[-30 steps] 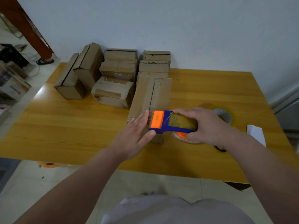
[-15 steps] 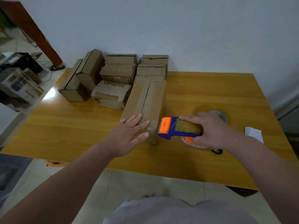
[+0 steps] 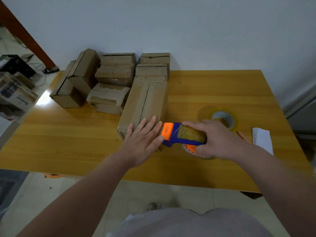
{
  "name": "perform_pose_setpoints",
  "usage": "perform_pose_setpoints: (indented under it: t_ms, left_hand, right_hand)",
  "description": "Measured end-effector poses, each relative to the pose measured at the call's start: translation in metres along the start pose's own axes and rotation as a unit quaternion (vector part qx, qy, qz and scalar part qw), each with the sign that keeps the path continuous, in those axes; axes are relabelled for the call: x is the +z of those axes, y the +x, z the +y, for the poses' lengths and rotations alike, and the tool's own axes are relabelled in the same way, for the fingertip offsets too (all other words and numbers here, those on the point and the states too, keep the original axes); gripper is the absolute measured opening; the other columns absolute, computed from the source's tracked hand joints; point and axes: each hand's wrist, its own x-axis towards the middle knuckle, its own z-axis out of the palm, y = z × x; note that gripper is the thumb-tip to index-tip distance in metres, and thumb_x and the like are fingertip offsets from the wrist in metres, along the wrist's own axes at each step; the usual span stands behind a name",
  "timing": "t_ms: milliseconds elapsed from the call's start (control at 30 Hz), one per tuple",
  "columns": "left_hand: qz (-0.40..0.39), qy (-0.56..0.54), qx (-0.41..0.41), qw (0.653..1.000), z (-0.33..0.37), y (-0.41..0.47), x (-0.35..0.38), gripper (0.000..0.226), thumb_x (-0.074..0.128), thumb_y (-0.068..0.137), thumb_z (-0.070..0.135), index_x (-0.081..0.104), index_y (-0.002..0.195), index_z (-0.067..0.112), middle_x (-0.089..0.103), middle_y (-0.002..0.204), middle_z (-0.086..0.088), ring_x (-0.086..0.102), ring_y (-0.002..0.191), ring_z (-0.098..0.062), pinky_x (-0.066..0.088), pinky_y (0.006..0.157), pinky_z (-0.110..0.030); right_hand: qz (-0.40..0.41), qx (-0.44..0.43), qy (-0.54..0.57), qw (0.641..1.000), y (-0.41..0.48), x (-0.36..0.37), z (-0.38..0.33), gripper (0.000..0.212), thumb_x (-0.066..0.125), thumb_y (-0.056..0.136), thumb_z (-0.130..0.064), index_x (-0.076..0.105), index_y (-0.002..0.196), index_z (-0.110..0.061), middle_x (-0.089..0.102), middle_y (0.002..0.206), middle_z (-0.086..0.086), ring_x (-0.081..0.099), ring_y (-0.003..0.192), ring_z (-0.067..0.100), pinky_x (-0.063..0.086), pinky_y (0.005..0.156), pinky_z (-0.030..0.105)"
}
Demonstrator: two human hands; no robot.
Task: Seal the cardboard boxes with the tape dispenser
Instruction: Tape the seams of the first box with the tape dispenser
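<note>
A long cardboard box (image 3: pixel 145 100) lies lengthwise on the wooden table (image 3: pixel 213 93), its top seam running away from me. My left hand (image 3: pixel 143 141) presses flat on the box's near end, fingers straight. My right hand (image 3: pixel 217 139) grips a blue and orange tape dispenser (image 3: pixel 177 135), whose orange head meets the box's near right corner beside my left fingertips. Several more cardboard boxes (image 3: pixel 111 72) are piled at the back left of the table.
A spare roll of clear tape (image 3: pixel 222 117) lies on the table behind my right hand. A white paper slip (image 3: pixel 261 139) sits near the right edge. The wall runs along the table's back. Cartons and clutter (image 3: pixel 15 94) stand on the floor at left.
The dispenser's orange head pulled off to the right of the box, then came back against its near right corner. My left hand stayed flat on the box's near end.
</note>
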Motion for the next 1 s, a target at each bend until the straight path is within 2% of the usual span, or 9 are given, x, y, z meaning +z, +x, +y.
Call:
perform_pose_setpoints:
  t_ms: [167, 333, 533, 633, 700, 767, 833, 933, 1000]
  left_hand:
    - [-0.004, 0.004, 0.009, 1.0, -0.002, 0.0, 0.0, 0.094, -0.02, 0.065, 0.086, -0.003, 0.147, 0.044, -0.016, 0.155, 0.021, -0.021, 0.142, -0.002, -0.018, 0.115, -0.044]
    - [-0.003, 0.016, 0.009, 1.0, -0.003, 0.0, 0.0, 0.092, -0.017, 0.068, 0.086, -0.002, 0.149, 0.044, -0.019, 0.154, 0.023, -0.023, 0.142, -0.002, -0.019, 0.113, -0.042]
    - [-0.015, -0.024, 0.002, 1.0, -0.004, 0.002, -0.002, 0.079, -0.007, 0.075, 0.08, 0.001, 0.147, 0.048, -0.015, 0.155, 0.025, -0.022, 0.141, 0.001, -0.022, 0.111, -0.037]
    - [-0.027, -0.032, -0.006, 0.999, -0.003, 0.002, -0.005, 0.073, -0.003, 0.078, 0.075, 0.002, 0.146, 0.049, -0.014, 0.153, 0.026, -0.021, 0.141, 0.002, -0.022, 0.111, -0.036]
    - [-0.03, -0.038, -0.008, 0.999, -0.003, 0.003, -0.005, 0.07, -0.002, 0.079, 0.073, 0.002, 0.145, 0.05, -0.014, 0.152, 0.027, -0.02, 0.141, 0.002, -0.022, 0.111, -0.037]
    - [-0.033, -0.044, -0.01, 0.998, -0.003, 0.003, -0.006, 0.07, -0.002, 0.079, 0.073, 0.003, 0.145, 0.049, -0.014, 0.152, 0.027, -0.019, 0.142, 0.001, -0.022, 0.111, -0.038]
    - [-0.038, -0.047, -0.013, 0.998, -0.003, 0.004, -0.006, 0.072, -0.002, 0.078, 0.073, 0.003, 0.146, 0.049, -0.014, 0.152, 0.027, -0.018, 0.142, 0.0, -0.022, 0.111, -0.038]
    - [-0.042, -0.047, -0.016, 0.998, -0.001, 0.003, -0.007, 0.074, -0.003, 0.077, 0.073, 0.004, 0.147, 0.047, -0.014, 0.152, 0.026, -0.018, 0.143, -0.001, -0.022, 0.111, -0.039]
    - [-0.043, -0.051, -0.017, 0.998, -0.001, 0.003, -0.007, 0.075, -0.003, 0.077, 0.073, 0.004, 0.147, 0.047, -0.013, 0.153, 0.025, -0.017, 0.143, -0.002, -0.022, 0.111, -0.039]
  right_hand:
    - [-0.004, -0.01, 0.047, 0.999, -0.015, -0.016, 0.016, 0.08, 0.078, 0.073, -0.027, 0.03, 0.126, -0.064, 0.052, 0.108, -0.015, 0.052, 0.09, -0.005, 0.04, 0.064, 0.008]
    - [-0.022, -0.001, 0.023, 0.999, -0.027, -0.033, 0.026, 0.077, 0.076, 0.076, -0.019, 0.029, 0.118, -0.064, 0.05, 0.105, -0.017, 0.054, 0.092, 0.001, 0.045, 0.07, 0.011]
    - [-0.074, -0.001, -0.037, 0.997, 0.001, -0.015, 0.01, 0.071, 0.073, 0.079, -0.03, 0.041, 0.141, -0.042, 0.044, 0.089, -0.021, 0.053, 0.081, 0.006, 0.05, 0.08, 0.028]
    - [-0.09, 0.003, -0.041, 0.995, 0.017, -0.001, 0.007, 0.073, 0.072, 0.078, -0.03, 0.04, 0.142, -0.042, 0.057, 0.104, -0.013, 0.055, 0.089, 0.008, 0.052, 0.079, 0.029]
    - [-0.095, -0.001, -0.04, 0.995, 0.026, 0.007, 0.005, 0.072, 0.072, 0.077, -0.029, 0.041, 0.142, -0.043, 0.062, 0.11, -0.007, 0.058, 0.086, 0.009, 0.053, 0.074, 0.028]
    - [-0.102, 0.005, -0.051, 0.994, 0.032, 0.007, 0.002, 0.069, 0.069, 0.079, -0.026, 0.042, 0.14, -0.044, 0.059, 0.092, -0.015, 0.055, 0.072, 0.004, 0.045, 0.058, 0.019]
    - [-0.119, 0.022, -0.054, 0.991, 0.035, 0.003, -0.004, 0.067, 0.068, 0.081, -0.023, 0.043, 0.139, -0.045, 0.05, 0.082, -0.02, 0.052, 0.066, 0.002, 0.039, 0.051, 0.015]
    - [-0.139, 0.061, -0.006, 0.988, 0.043, -0.001, -0.003, 0.066, 0.069, 0.079, -0.021, 0.048, 0.137, -0.043, 0.055, 0.098, -0.013, 0.058, 0.079, 0.007, 0.053, 0.065, 0.024]
    - [-0.155, 0.084, -0.011, 0.984, 0.049, 0.003, -0.001, 0.062, 0.07, 0.078, -0.023, 0.053, 0.135, -0.038, 0.055, 0.101, -0.009, 0.057, 0.083, 0.01, 0.049, 0.062, 0.021]
